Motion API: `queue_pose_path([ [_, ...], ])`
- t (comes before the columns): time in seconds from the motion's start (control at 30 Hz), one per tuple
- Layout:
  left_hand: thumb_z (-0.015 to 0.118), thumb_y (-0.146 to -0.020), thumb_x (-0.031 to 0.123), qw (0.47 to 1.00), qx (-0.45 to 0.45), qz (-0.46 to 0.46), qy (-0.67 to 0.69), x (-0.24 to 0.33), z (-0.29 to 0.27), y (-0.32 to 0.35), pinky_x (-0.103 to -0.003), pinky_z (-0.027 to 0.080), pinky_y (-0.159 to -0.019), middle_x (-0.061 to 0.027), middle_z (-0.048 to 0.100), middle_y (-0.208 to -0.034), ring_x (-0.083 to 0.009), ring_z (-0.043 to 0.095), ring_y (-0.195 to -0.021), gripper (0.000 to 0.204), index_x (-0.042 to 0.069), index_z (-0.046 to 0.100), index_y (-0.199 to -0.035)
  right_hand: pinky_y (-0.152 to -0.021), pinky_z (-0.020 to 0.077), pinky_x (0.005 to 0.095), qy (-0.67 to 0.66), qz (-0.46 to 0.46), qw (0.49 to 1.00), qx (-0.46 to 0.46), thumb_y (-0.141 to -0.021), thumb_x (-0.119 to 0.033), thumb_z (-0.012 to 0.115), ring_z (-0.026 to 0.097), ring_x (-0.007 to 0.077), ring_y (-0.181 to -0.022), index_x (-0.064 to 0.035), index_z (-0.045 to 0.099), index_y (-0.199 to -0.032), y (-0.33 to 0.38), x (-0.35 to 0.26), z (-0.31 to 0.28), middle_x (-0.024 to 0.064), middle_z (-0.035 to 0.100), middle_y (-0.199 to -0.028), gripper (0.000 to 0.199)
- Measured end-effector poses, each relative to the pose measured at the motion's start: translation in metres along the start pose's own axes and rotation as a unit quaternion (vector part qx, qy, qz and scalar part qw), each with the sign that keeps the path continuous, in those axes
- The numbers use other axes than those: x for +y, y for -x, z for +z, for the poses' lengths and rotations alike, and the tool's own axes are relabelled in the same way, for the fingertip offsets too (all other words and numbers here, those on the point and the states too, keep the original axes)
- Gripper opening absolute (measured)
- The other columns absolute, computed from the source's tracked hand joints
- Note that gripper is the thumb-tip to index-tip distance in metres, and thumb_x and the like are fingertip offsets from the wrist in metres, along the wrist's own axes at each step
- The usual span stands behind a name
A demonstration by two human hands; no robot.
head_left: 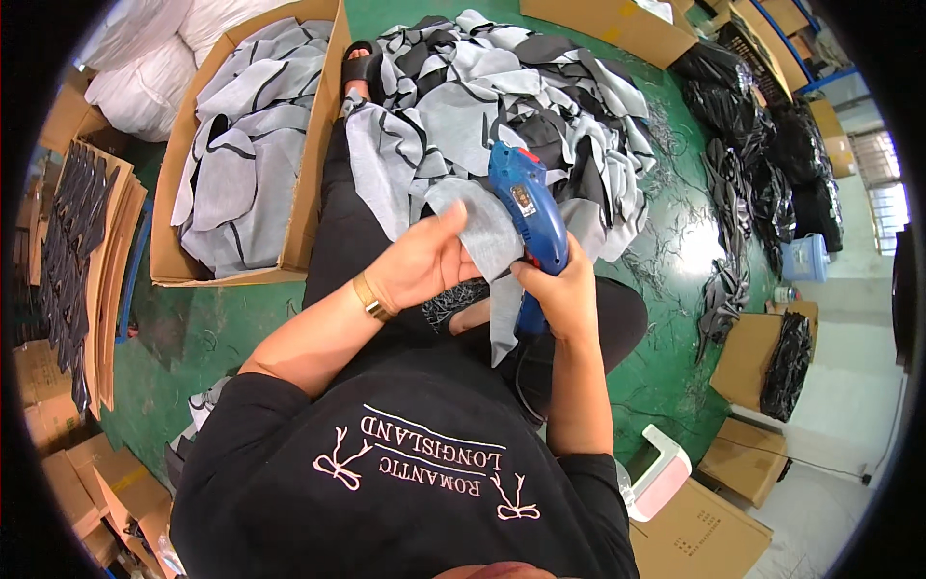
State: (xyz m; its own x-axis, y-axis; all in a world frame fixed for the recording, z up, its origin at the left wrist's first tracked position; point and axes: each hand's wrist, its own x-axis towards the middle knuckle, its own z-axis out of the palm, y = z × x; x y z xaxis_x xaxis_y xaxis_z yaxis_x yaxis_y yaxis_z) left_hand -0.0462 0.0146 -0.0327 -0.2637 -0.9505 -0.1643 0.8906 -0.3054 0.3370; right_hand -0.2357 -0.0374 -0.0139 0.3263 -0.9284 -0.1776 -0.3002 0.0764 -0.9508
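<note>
My left hand (pixel 424 262) holds a grey fabric piece (pixel 488 236) up in front of me, fingers pinching its edge. My right hand (pixel 561 289) grips a blue hand-held electric cutter (pixel 529 205), its head against the same grey piece. A strip of the fabric hangs down below my hands over my lap. A gold wristband sits on my left wrist. I sit on the floor with one leg stretched forward, foot in a black sandal (pixel 362 66).
A heap of grey and black fabric pieces (pixel 540 96) lies ahead on the green floor. A cardboard box (pixel 304 203) of grey pieces stands at left. Black bags (pixel 762 145) and more cartons lie at right; a white-pink device (pixel 661 470) is by my right elbow.
</note>
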Motion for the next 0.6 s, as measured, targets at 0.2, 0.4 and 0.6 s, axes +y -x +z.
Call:
queue_pose_path([
  [0.2, 0.067, -0.088, 0.026, 0.911, 0.059, 0.067, -0.402, -0.008, 0.001, 0.007, -0.026, 0.051, -0.067, -0.0037, 0.064, -0.098, -0.0097, 0.06, -0.077, 0.031, 0.001, 0.063, -0.106, -0.069, 0.0479, 0.0288, 0.057, -0.026, 0.998, 0.014, -0.065, -0.011, 0.074, 0.058, 0.0134, -0.073, 0.0015, 0.06, -0.098, 0.008, -0.012, 0.007, 0.0063, 0.063, -0.081, 0.039],
  [0.4, 0.061, -0.091, 0.017, 0.975, 0.083, 0.079, -0.189, 0.004, -0.003, 0.012, -0.03, 0.055, -0.071, -0.0056, 0.066, -0.101, -0.0153, 0.066, -0.085, 0.024, 0.003, 0.059, -0.111, -0.07, 0.048, 0.0296, -0.024, -0.054, 0.998, -0.012, -0.063, -0.013, 0.076, 0.058, 0.0146, -0.075, 0.0034, 0.059, -0.099, 0.011, -0.008, 0.015, 0.0068, 0.063, -0.083, 0.043],
  [0.6, 0.066, -0.087, 0.014, 0.98, 0.092, 0.044, -0.17, 0.005, 0.004, 0.016, -0.03, 0.056, -0.074, -0.0043, 0.066, -0.1, -0.0148, 0.065, -0.085, 0.026, 0.005, 0.059, -0.111, -0.063, 0.044, 0.0261, 0.121, -0.017, 0.992, -0.012, -0.065, -0.011, 0.073, 0.052, 0.0097, -0.068, 0.0013, 0.059, -0.1, 0.006, -0.017, 0.015, 0.0006, 0.057, -0.076, 0.039],
])
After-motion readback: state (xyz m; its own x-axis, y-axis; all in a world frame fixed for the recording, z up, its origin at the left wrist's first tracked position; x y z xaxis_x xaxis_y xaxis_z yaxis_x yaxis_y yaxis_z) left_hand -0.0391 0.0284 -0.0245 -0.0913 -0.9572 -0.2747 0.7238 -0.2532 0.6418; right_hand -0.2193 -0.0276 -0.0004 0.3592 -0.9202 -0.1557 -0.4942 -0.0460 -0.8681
